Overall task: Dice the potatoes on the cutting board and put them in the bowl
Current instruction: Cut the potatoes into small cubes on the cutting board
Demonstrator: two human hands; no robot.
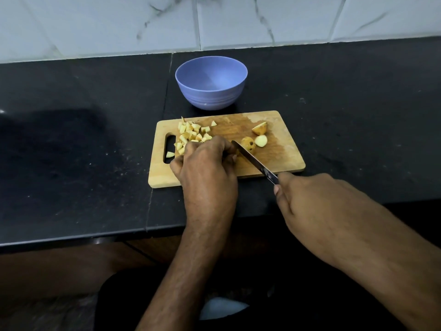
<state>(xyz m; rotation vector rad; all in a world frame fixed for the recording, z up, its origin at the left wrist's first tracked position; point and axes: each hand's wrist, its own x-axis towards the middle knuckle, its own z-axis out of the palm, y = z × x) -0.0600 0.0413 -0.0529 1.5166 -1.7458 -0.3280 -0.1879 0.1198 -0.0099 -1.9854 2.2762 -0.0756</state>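
A wooden cutting board (284, 154) lies on the black counter. A heap of diced potato (192, 133) covers its left end, and one cube (170, 154) sits in the handle slot. Three larger potato chunks (260, 128) lie right of centre. My left hand (205, 166) is curled over a potato piece on the board; the piece itself is mostly hidden. My right hand (307, 194) grips the handle of a knife (253, 161), whose blade slants up-left to meet the left hand's fingers. Behind the board stands a blue bowl (211, 96), nothing visible inside.
The black counter (78, 163) stretches left and right of the board, with its front edge just below the board. A marbled white tiled wall (119, 25) rises behind the bowl.
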